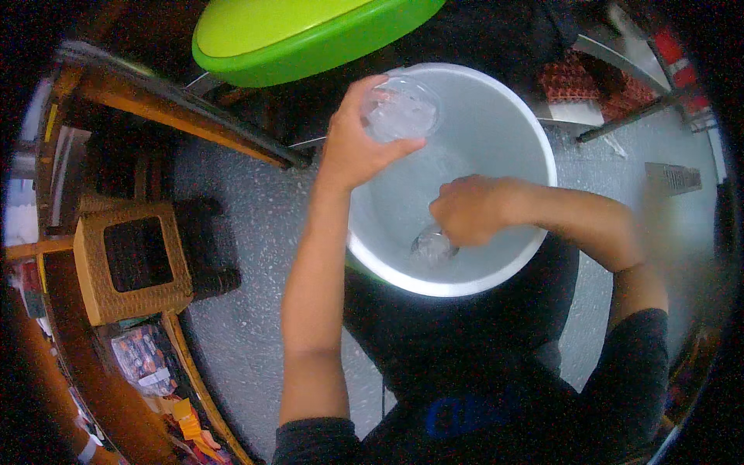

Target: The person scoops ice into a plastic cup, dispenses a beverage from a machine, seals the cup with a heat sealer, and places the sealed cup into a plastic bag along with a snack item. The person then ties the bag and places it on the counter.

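My left hand (357, 139) grips a clear plastic cup (433, 107) from its left side, over the far part of a round tub. Whitish ice (401, 116) shows inside the cup. My right hand (474, 209) is closed, knuckles up, low in the tub, on a metal scoop or spoon (415, 241) whose handle is hidden by the fist. Pieces of ice (435, 247) appear in the bowl of that scoop. The tub, which looks like an insulated cooler with a thick white rim (543, 133), stands in front of me. Its pale inner wall is visible, and the bottom is hazy.
A green lid (314, 64) lies beyond the tub. To the left are a table edge (192, 107), a cardboard box with a cut-out (90, 267) and a shelf with packages (142, 354). A thin table leg (625, 119) and a floor grate (674, 177) are at right.
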A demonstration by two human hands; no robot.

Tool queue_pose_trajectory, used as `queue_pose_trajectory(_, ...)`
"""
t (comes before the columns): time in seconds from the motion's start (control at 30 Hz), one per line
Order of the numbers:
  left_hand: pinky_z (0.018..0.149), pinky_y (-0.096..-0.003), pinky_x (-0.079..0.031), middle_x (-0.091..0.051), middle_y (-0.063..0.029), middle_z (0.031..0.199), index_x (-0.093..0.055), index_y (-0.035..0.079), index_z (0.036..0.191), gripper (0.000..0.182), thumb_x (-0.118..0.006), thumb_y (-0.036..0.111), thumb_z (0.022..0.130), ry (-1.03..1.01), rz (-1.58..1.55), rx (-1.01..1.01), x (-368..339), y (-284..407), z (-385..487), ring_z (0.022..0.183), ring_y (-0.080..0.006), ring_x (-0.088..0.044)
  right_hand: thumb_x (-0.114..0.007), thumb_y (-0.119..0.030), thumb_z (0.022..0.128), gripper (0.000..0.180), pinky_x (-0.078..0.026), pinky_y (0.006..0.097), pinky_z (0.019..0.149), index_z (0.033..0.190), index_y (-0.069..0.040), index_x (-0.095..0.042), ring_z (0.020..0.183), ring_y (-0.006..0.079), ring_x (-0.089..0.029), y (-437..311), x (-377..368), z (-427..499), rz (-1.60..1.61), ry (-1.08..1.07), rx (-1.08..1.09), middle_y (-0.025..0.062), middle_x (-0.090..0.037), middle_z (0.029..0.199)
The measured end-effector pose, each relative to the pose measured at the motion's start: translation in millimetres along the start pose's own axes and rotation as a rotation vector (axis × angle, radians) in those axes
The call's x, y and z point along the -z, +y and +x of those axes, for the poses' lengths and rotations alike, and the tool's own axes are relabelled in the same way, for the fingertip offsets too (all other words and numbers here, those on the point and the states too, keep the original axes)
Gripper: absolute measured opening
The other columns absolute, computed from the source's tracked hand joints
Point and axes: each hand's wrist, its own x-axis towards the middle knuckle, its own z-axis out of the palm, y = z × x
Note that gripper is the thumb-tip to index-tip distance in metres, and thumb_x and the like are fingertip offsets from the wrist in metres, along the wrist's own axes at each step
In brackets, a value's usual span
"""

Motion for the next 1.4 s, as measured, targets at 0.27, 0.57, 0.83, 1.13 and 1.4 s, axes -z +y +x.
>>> queue_pose_trajectory(0.27, 0.099, -0.0363, -0.043, -0.06, -0.012, 0.115, -0.047, 0.005, 0.131, 0.091, -0.092, 0.016, 0.052, 0.0, -0.04, 0.002, -1.6, 1.0, -4.4, 0.111, -0.0228, -0.057, -0.06, -0.031, 0.085, 0.027, -0.044, 0.0368, 0.049, 0.07, -0.008, -0.064, 0.052, 0.0176, -0.05, 115.3, -9.4, 11.5, 0.447, -0.204, 0.042, 0.0041, -0.055, 0.058)
queue_pose_trajectory(0.57, 0.096, -0.0371, -0.048, -0.063, -0.0157, 0.114, -0.049, 0.005, 0.13, 0.092, -0.092, 0.021, 0.051, -0.045, 0.101, -0.018, -2.2, 4.5, -2.3, 0.108, -0.0272, -0.061, -0.056, -0.03, 0.089, 0.034, -0.037, 0.0314, 0.047, 0.064, -0.007, -0.059, 0.05, 0.0111, -0.045, 119.9, 26.0, -91.0, 0.717, 0.131, -0.106, -0.0005, -0.049, 0.054)
queue_pose_trajectory(0.83, 0.094, -0.0385, -0.048, -0.064, -0.018, 0.113, -0.05, 0.006, 0.129, 0.087, -0.09, 0.022, 0.054, -0.199, 0.226, 0.064, -6.6, 16.2, -5.9, 0.109, -0.0316, -0.061, -0.067, -0.03, 0.076, 0.032, -0.054, 0.0376, 0.078, 0.09, -0.001, -0.072, 0.088, 0.0289, -0.065, 49.7, 108.3, -140.7, -0.602, 0.405, -0.013, 0.0189, -0.068, 0.093)
queue_pose_trajectory(1.13, 0.094, -0.0382, -0.048, -0.062, -0.0159, 0.119, -0.049, 0.005, 0.131, 0.088, -0.089, 0.025, 0.055, -0.285, 0.248, 0.145, -22.1, 26.7, -4.9, 0.108, -0.0278, -0.062, -0.067, -0.026, 0.074, 0.036, -0.054, 0.0448, 0.085, 0.104, -0.007, -0.072, 0.101, 0.0334, -0.067, -10.3, 118.3, -118.9, -0.306, 0.47, -0.576, 0.0168, -0.07, 0.106)
queue_pose_trajectory(1.4, 0.094, -0.0411, -0.048, -0.062, -0.0206, 0.117, -0.051, 0.003, 0.128, 0.086, -0.087, 0.035, 0.057, -0.364, 0.472, 0.049, -23.8, 57.3, 19.5, 0.107, -0.0359, -0.061, -0.064, -0.021, 0.076, 0.026, -0.054, 0.044, 0.081, 0.094, -0.005, -0.073, 0.094, 0.0338, -0.068, -6.3, 97.7, -135.7, -0.364, 0.603, -0.561, 0.0197, -0.07, 0.097)
